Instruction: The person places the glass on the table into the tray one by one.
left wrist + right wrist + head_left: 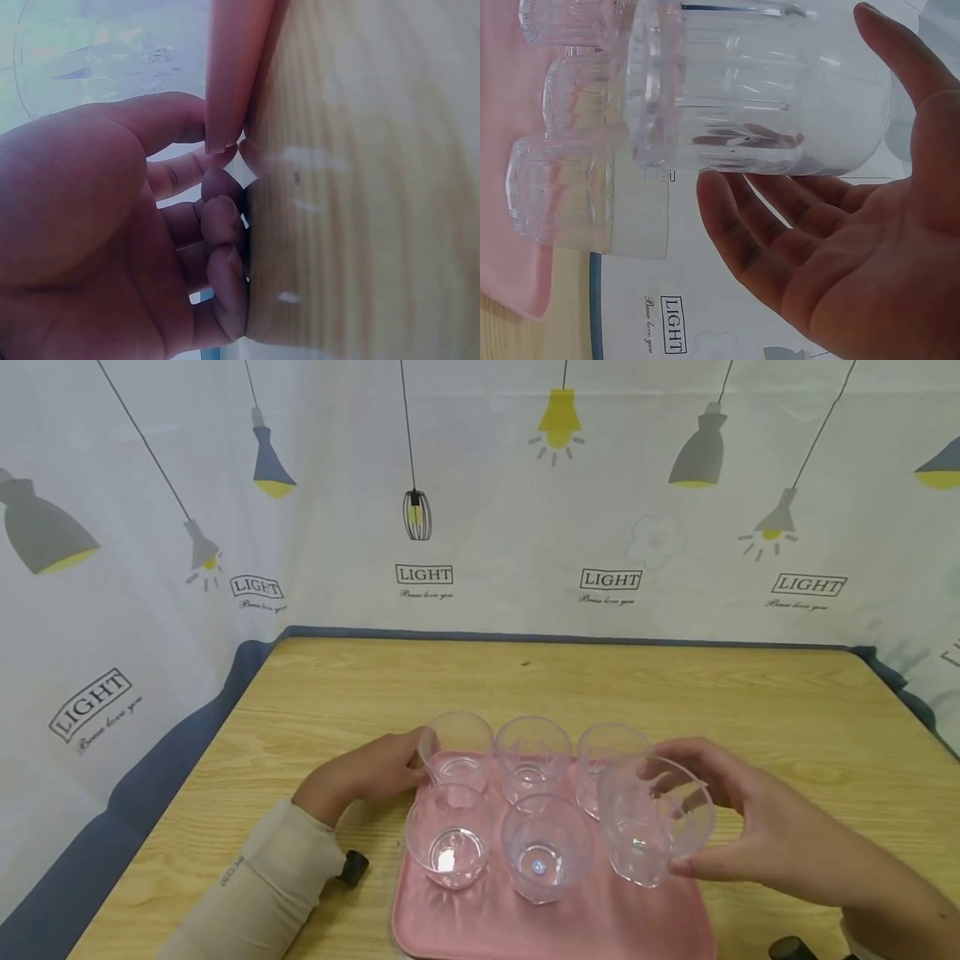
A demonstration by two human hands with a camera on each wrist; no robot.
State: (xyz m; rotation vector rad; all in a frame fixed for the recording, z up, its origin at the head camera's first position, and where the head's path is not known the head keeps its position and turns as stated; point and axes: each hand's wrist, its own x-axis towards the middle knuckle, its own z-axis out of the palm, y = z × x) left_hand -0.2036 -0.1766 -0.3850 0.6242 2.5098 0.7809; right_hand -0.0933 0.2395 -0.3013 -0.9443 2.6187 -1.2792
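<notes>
A clear plastic cup [637, 847] is in my right hand [738, 814], held between thumb and fingers. It tilts slightly above the right part of the pink tray [525, 931]. In the right wrist view the cup [742, 97] is off the tray, its base towards the tray side. At the tray's far left corner, my left hand [386, 768] pinches the rim, with the thumb and index finger meeting at the tray edge [232, 82] in the left wrist view. Its other fingers are curled against the table.
Three similar cups stand in the tray's far row, including a middle cup [532, 760]. Closer in are a left cup [450, 839] and a centre cup [547, 852]. The wooden table [600, 681] ends at a curtain [510, 527] printed with lamps.
</notes>
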